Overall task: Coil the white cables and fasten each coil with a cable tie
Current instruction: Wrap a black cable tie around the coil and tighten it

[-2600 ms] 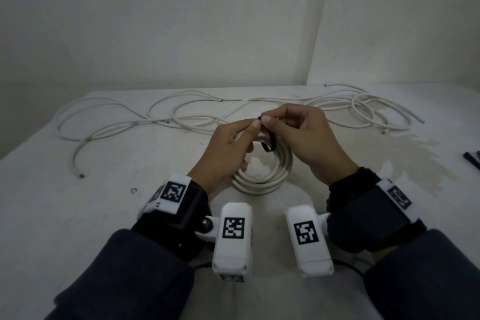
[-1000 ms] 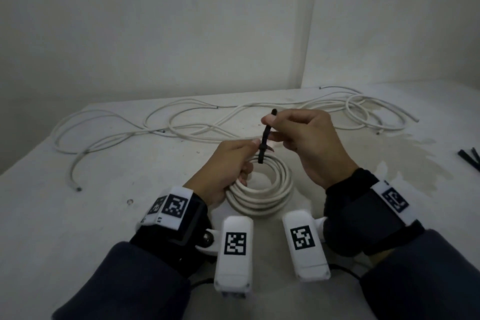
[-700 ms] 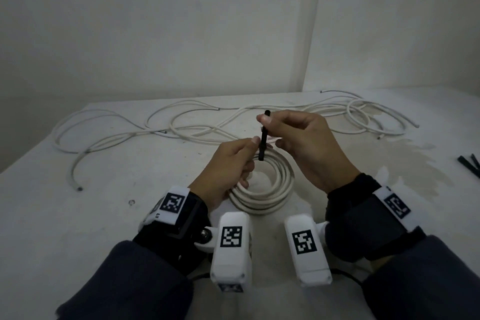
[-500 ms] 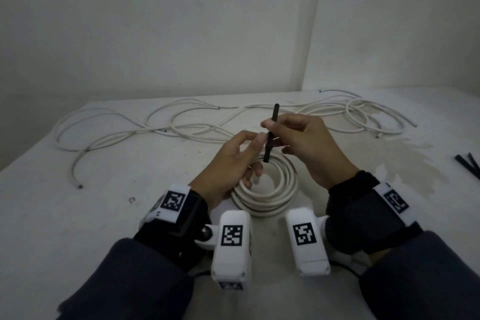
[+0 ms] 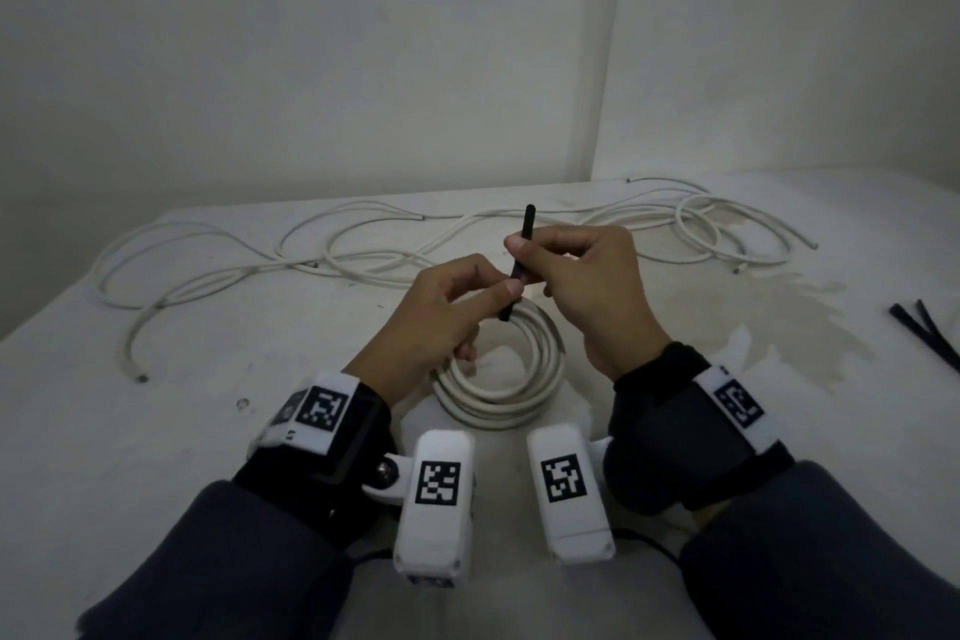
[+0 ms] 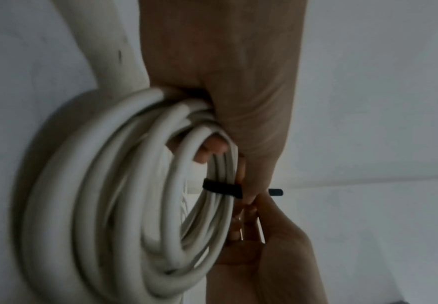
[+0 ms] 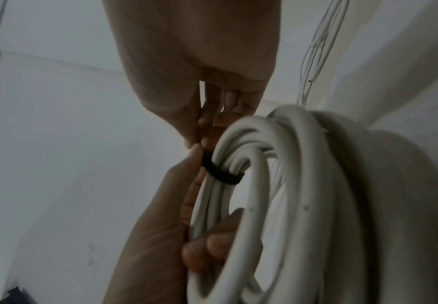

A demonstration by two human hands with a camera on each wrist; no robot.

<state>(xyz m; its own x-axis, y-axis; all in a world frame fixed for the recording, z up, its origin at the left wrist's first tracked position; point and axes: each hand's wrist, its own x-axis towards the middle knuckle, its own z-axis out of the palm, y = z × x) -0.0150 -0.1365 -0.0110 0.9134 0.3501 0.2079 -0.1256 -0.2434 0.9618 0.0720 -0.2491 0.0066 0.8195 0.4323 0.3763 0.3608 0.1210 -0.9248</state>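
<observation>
A coil of white cable [image 5: 501, 387] rests on the table in front of me, its far side lifted. My left hand [image 5: 452, 307] grips the coil's far-left part, fingers curled through the strands [image 6: 212, 148]. A black cable tie [image 5: 519, 265] is looped tight round the strands [image 6: 221, 188] [image 7: 219, 171]. My right hand [image 5: 566, 265] pinches the tie's free tail, which stands up above the fingers. My left thumb tip sits against the tie where it meets the coil.
Loose white cables [image 5: 332, 255] sprawl across the far side of the table, with a looser loop bundle [image 5: 727, 234] at the far right. Spare black ties [image 5: 924, 333] lie at the right edge. A wall stands behind the table.
The tie's loop has drawn tight round the strands. My right hand has pulled the tail upward, so more of it sticks up. The left hand keeps its hold.
</observation>
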